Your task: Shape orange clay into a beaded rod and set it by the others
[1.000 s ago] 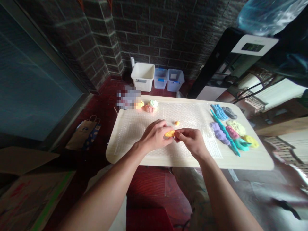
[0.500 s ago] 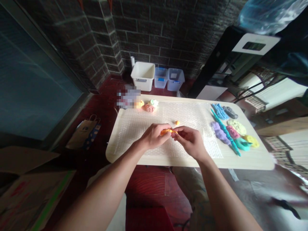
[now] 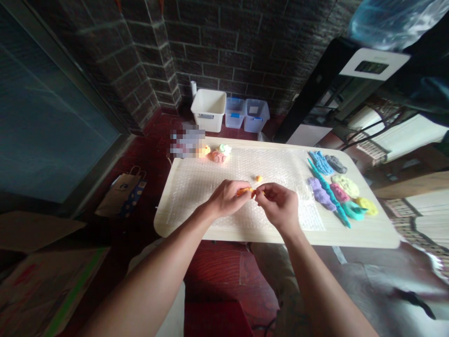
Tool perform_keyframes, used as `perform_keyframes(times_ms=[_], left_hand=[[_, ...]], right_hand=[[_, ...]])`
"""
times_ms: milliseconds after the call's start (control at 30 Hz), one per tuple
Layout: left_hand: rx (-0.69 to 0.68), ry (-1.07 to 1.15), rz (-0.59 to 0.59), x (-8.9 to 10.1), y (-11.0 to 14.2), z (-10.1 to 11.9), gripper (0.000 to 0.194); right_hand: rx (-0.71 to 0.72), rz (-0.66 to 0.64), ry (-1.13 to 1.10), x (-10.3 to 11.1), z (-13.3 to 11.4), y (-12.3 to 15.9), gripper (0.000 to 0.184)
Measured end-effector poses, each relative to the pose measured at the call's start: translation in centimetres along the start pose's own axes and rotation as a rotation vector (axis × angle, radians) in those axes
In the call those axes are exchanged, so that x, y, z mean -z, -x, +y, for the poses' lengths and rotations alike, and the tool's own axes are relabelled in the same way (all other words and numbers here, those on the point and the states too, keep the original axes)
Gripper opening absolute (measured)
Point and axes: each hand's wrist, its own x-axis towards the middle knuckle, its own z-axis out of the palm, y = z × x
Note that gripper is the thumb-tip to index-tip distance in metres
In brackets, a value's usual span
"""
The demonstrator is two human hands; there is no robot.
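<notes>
Above the bubble wrap (image 3: 196, 187), my left hand (image 3: 228, 199) is closed round a piece of orange modelling clay (image 3: 244, 191). My right hand (image 3: 279, 201) pinches the right end of the same clay between thumb and fingers, and a bit of orange shows past its fingertips. The fingers cover much of the clay, so its full shape is hidden. Just beyond the hands lies a small orange ball (image 3: 258, 178) on the wrap, touched by neither hand.
On the table's right lie lumps of clay: blue (image 3: 321, 162), grey (image 3: 336, 164), purple (image 3: 321, 193), pink (image 3: 339, 192) and others, with a long teal roll (image 3: 329, 193). Pink clay (image 3: 219, 157) sits at the back left. Beyond the table (image 3: 372, 234) stand a white bin (image 3: 209, 110) and clear boxes (image 3: 256, 116).
My right hand has shifted slightly right and turned, its fingers now curled more tightly on the clay's end. The left hand has hardly moved. The orange ball lies where it was.
</notes>
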Motion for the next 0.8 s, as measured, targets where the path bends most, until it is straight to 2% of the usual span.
perform_keyframes(times_ms=[133, 200, 300, 367, 500, 600, 700, 800], left_hand=[[-0.028, 0.02, -0.009, 0.1, 0.1, 0.1, 0.022], [-0.029, 0.024, 0.019, 0.1, 0.2, -0.1, 0.021], [-0.004, 0.015, 0.078, 0.1, 0.0, -0.6, 0.022], [0.009, -0.072, 0.17, 0.0, -0.2, -1.1, 0.021], [0.046, -0.434, 0.366, -0.2, -0.5, -2.3, 0.02], [0.085, -0.572, 0.372, -0.5, -0.5, -3.0, 0.021], [0.088, -0.547, 0.346, -0.9, -0.6, -3.2, 0.024], [0.085, -0.355, 0.396, -1.3, -0.9, -2.6, 0.03]], right_hand=[[-0.147, -0.049, -0.247, 0.0, 0.6, -0.7, 0.016], [-0.178, 0.032, -0.277, 0.5, 1.2, -1.1, 0.015], [-0.2, 0.228, -0.244, 1.4, 2.3, -1.7, 0.013], [-0.197, 0.264, -0.24, 1.8, 2.9, -1.9, 0.018], [-0.178, 0.145, -0.225, 1.2, 3.3, -1.5, 0.038], [-0.123, 0.081, -0.181, 0.4, 3.1, -1.0, 0.045], [-0.085, 0.064, -0.143, 0.2, 2.8, -0.9, 0.043], [-0.091, 0.08, -0.115, 0.4, 2.4, -0.9, 0.042]])
